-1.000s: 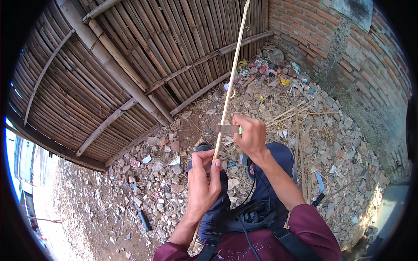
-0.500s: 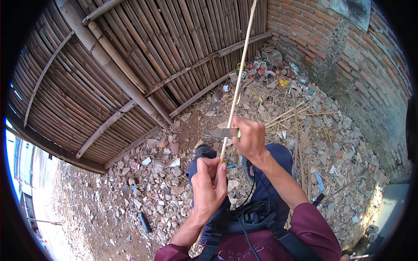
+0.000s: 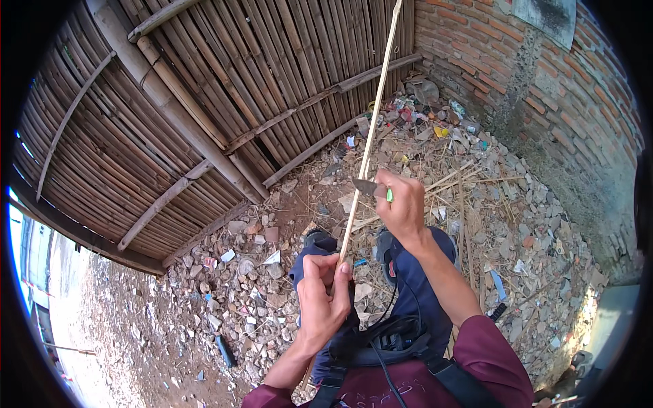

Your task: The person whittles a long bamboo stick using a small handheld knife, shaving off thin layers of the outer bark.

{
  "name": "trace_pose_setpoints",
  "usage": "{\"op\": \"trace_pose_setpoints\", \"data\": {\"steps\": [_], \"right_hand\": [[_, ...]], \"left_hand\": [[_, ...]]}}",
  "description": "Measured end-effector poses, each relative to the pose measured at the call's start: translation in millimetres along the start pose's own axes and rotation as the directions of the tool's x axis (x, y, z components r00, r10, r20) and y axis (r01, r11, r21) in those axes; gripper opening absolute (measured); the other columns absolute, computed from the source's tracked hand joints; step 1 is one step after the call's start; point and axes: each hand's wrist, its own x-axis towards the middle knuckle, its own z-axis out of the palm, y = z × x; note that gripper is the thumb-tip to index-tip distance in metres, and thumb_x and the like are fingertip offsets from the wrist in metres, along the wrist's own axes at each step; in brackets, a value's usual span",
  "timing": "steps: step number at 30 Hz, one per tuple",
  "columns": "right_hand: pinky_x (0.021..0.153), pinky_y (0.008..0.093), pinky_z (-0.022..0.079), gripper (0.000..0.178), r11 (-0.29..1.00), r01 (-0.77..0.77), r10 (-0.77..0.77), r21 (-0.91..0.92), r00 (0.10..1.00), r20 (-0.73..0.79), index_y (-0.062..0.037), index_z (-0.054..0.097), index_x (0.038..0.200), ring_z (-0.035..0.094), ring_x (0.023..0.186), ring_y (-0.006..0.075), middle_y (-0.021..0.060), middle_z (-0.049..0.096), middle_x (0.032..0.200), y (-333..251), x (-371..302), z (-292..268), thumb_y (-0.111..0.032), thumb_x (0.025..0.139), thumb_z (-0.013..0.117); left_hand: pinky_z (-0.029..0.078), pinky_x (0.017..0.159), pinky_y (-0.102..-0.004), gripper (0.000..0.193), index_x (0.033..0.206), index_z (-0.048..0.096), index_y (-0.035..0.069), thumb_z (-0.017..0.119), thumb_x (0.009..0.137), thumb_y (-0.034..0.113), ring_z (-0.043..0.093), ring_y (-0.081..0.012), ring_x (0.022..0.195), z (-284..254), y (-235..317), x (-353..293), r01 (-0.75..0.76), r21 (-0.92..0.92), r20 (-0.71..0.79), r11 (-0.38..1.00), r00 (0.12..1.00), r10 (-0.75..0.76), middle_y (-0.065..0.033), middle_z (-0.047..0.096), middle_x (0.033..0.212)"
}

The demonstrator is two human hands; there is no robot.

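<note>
Since the earlier frames the right hand [image 3: 403,204] had slid its knife [image 3: 366,186] slightly up the strip [image 3: 367,146], while the left hand [image 3: 323,296] gripped lower down. Both hands were closed: left pinching the strip near frame centre, right clasping the green-handled knife, blade against the strip. It ran from centre to the top edge, over rubble [image 3: 490,224] and a bamboo wall [image 3: 204,102]

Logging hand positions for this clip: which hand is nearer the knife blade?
Right. The right hand holds the knife against the bamboo strip; the left hand grips the strip lower down.
</note>
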Motion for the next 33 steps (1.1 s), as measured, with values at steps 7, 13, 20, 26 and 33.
{"op": "trace_pose_setpoints", "data": {"steps": [7, 13, 20, 26, 33], "right_hand": [[0.055, 0.0491, 0.049, 0.010, 0.999, -0.001, -0.012, 0.055, 0.969, 0.246, -0.0074, 0.059, 0.084, 0.066, 0.063, 0.0386, 0.0125, 0.064, 0.070, -31.9, -38.4, 4.2, -0.007, 0.079, 0.067], [0.055, 0.0494, 0.048, 0.011, 0.999, -0.006, -0.004, 0.050, 0.981, 0.192, -0.0069, 0.057, 0.083, 0.066, 0.063, 0.0382, 0.0116, 0.064, 0.071, -29.7, -29.2, 4.7, -0.006, 0.078, 0.066], [0.055, 0.0482, 0.045, 0.011, 0.999, -0.045, 0.042, 0.027, 0.994, 0.098, -0.0053, 0.055, 0.081, 0.065, 0.062, 0.0379, 0.0129, 0.063, 0.068, -13.8, -1.0, -0.2, -0.001, 0.077, 0.064], [0.056, 0.0476, 0.046, 0.011, 1.000, 0.000, 0.000, -0.006, 1.000, 0.027, -0.0050, 0.059, 0.083, 0.066, 0.062, 0.0375, 0.0148, 0.065, 0.069, -4.0, 11.3, 6.5, 0.000, 0.077, 0.066], [0.056, 0.0459, 0.049, 0.008, 0.993, -0.036, 0.026, -0.113, 0.996, -0.091, -0.0054, 0.072, 0.088, 0.070, 0.062, 0.0381, 0.0185, 0.069, 0.069, 26.8, 40.7, 11.8, -0.001, 0.084, 0.067]], "left_hand": [[0.054, 0.062, -0.0219, 0.022, 0.114, 0.051, -0.001, 0.070, 0.105, 0.006, 0.075, -0.0114, 0.081, 0.3, 7.1, 10.4, 0.005, -0.002, 0.011, 1.000, 1.000, -0.004, -0.0098, 0.075, 0.092], [0.055, 0.063, -0.0219, 0.022, 0.111, 0.052, -0.002, 0.072, 0.103, 0.003, 0.076, -0.0119, 0.081, 4.0, 7.6, 3.8, -0.015, 0.014, -0.010, 1.000, 1.000, 0.015, -0.0112, 0.076, 0.091], [0.052, 0.059, -0.0211, 0.022, 0.110, 0.054, -0.003, 0.073, 0.100, -0.002, 0.073, -0.0086, 0.076, 3.6, 1.9, -13.9, -0.070, 0.060, -0.006, 0.996, 0.998, 0.070, -0.0102, 0.076, 0.088], [0.041, 0.051, -0.0194, 0.022, 0.109, 0.055, -0.002, 0.074, 0.099, -0.003, 0.063, -0.0017, 0.066, 0.8, 1.5, -18.5, -0.135, 0.081, -0.041, 0.987, 0.989, 0.139, -0.0066, 0.072, 0.082], [0.038, 0.051, -0.0189, 0.022, 0.108, 0.054, -0.002, 0.073, 0.098, -0.005, 0.060, -0.0001, 0.064, -5.0, -8.6, -35.8, -0.137, 0.099, -0.008, 0.986, 0.990, 0.139, -0.0065, 0.071, 0.080]]}}
